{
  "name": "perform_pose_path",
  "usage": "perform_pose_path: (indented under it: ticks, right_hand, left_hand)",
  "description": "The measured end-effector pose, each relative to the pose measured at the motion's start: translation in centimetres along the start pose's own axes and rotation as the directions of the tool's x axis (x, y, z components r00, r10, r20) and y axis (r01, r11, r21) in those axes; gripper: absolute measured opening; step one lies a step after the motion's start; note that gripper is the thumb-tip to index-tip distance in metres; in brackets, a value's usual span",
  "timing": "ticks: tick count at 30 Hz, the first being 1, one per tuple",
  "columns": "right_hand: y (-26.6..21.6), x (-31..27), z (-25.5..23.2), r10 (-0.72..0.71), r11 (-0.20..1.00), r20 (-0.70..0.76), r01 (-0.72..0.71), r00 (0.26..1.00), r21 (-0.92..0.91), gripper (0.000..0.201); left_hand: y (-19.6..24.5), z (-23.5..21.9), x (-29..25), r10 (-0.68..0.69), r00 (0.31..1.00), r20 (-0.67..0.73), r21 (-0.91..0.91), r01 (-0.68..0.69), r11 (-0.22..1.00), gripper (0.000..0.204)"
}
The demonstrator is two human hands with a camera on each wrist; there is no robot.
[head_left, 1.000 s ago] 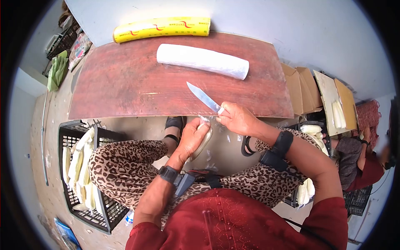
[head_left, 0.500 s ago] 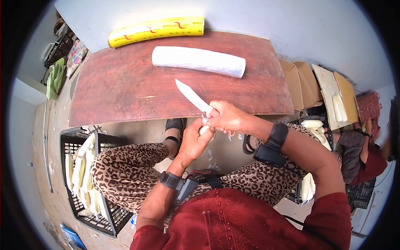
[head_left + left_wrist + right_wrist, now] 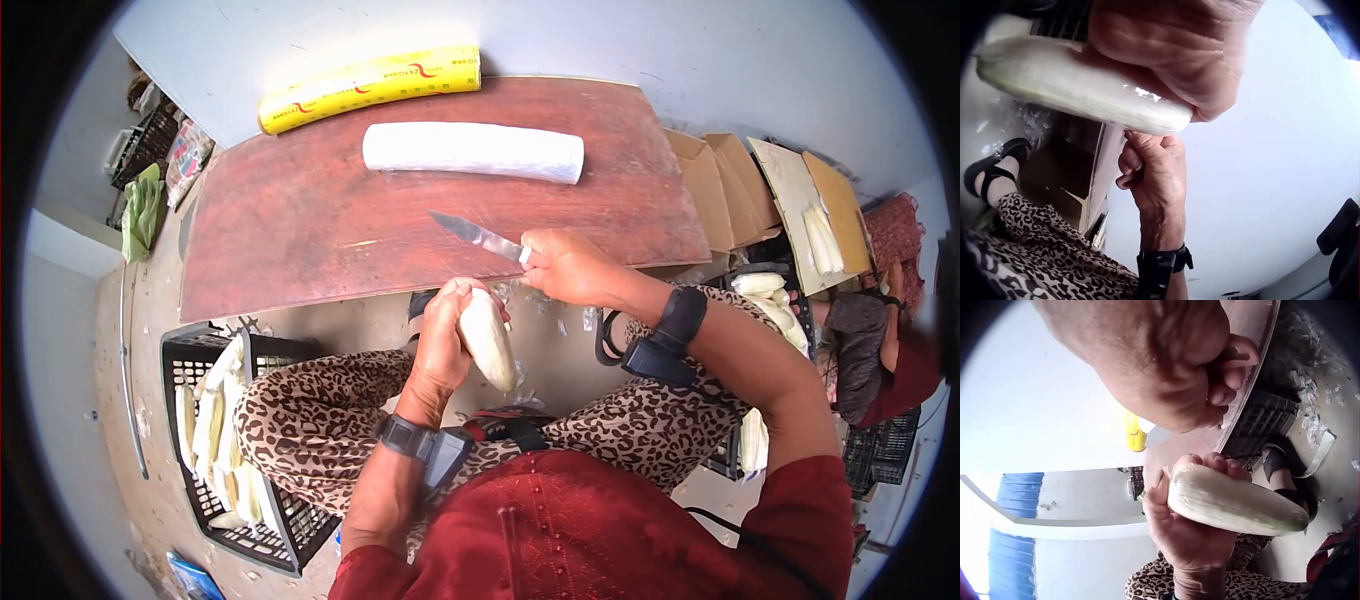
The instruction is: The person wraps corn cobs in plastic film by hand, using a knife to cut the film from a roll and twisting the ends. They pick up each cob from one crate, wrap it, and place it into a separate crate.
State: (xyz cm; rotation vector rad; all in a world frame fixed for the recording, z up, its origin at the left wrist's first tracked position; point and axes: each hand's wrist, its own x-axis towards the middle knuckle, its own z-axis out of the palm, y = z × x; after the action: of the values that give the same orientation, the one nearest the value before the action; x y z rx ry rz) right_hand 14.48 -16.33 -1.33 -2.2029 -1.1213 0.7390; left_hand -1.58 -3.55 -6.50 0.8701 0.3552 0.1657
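Note:
My left hand (image 3: 440, 340) grips a pale husked ear of corn (image 3: 488, 345) just in front of the table edge, its tapered end pointing toward my lap. In the right wrist view the fingers and thumb wrap the ear's blunt end, and shiny clear film shows on the husk in the left wrist view. My right hand (image 3: 572, 268) holds a knife (image 3: 472, 234) by its light handle at the table's front edge. The blade points left over the tabletop, apart from the corn. In the right wrist view that hand hides most of the knife.
On the red-brown table (image 3: 300, 220) lie a white roll (image 3: 475, 150) and a yellow printed roll (image 3: 370, 88). A black crate (image 3: 290, 500) of corn stands left of my knee. Cardboard (image 3: 740, 190) and more corn (image 3: 765, 290) are at right, near another person (image 3: 880, 370). Plastic scraps litter the floor.
Half a second ago both hands met at the corn's end. Now the right hand with the knife has drawn away to the right, and the left hand has tilted the ear into fuller view.

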Motion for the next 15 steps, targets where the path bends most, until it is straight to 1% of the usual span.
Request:
perform_pose_path:
  ticks: [2, 3, 4, 5, 8, 9, 11, 12, 13, 14, 15]
  right_hand:
    - [1.6, 0.5, 0.9, -0.118, 0.993, -0.134, 0.119, 0.984, 0.0, 0.017]
    - [0.9, 0.5, 0.5, -0.011, 0.995, -0.046, 0.016, 0.999, 0.094, 0.02]
    - [-0.3, 0.2, -0.4, 0.087, 0.98, 0.053, -0.095, 0.995, 0.177, 0.023]
    - [-1.3, 0.0, -1.0, 0.175, 0.946, 0.16, -0.211, 0.972, 0.246, 0.026]
    - [-2.5, -0.5, -0.9, 0.158, 0.872, 0.326, -0.287, 0.932, 0.397, 0.037]
    - [-2.5, -0.6, -0.6, 0.123, 0.861, 0.358, -0.279, 0.926, 0.425, 0.04]
    - [-2.5, -0.8, 0.0, 0.052, 0.836, 0.417, -0.268, 0.907, 0.479, 0.045]
    - [-2.6, -0.9, 0.2, -0.001, 0.815, 0.424, -0.245, 0.906, 0.525, 0.054]
    - [-2.7, -1.1, 0.2, -0.003, 0.824, 0.439, -0.246, 0.898, 0.51, 0.058]
    - [-2.9, -1.2, 0.2, -0.004, 0.834, 0.455, -0.248, 0.891, 0.493, 0.062]
    - [-3.0, -1.2, 0.1, -0.005, 0.843, 0.47, -0.249, 0.882, 0.477, 0.065]
  left_hand:
    - [0.0, -0.6, 0.2, -0.02, 1.0, 0.008, -0.125, 0.021, 0.992, 0.029]
    - [0.1, -0.8, 0.2, -0.028, 1.0, 0.012, -0.187, 0.03, 0.982, 0.029]
    - [0.3, -0.8, 0.2, -0.031, 0.999, 0.016, -0.246, 0.034, 0.969, 0.03]
    - [0.6, -0.9, 0.1, -0.032, 0.999, 0.02, -0.304, 0.037, 0.952, 0.03]
    - [1.9, -0.4, -0.3, -0.039, 0.999, 0.012, -0.488, 0.039, 0.872, 0.03]
    - [2.3, -0.2, -0.4, -0.043, 0.999, 0.006, -0.549, 0.039, 0.835, 0.03]
    - [3.2, -0.5, -0.3, 0.005, 1.0, 0.029, -0.589, 0.013, 0.808, 0.029]
    - [3.6, -0.3, -0.4, 0.03, 0.999, 0.029, -0.608, -0.006, 0.794, 0.028]
    - [4.1, -0.1, -0.5, 0.056, 0.998, 0.029, -0.628, -0.025, 0.778, 0.028]
    - [4.8, 0.0, -0.8, 0.049, 0.998, 0.041, -0.655, -0.01, 0.756, 0.026]
    - [5.1, 0.0, -0.9, 0.045, 0.999, 0.021, -0.668, -0.019, 0.744, 0.026]
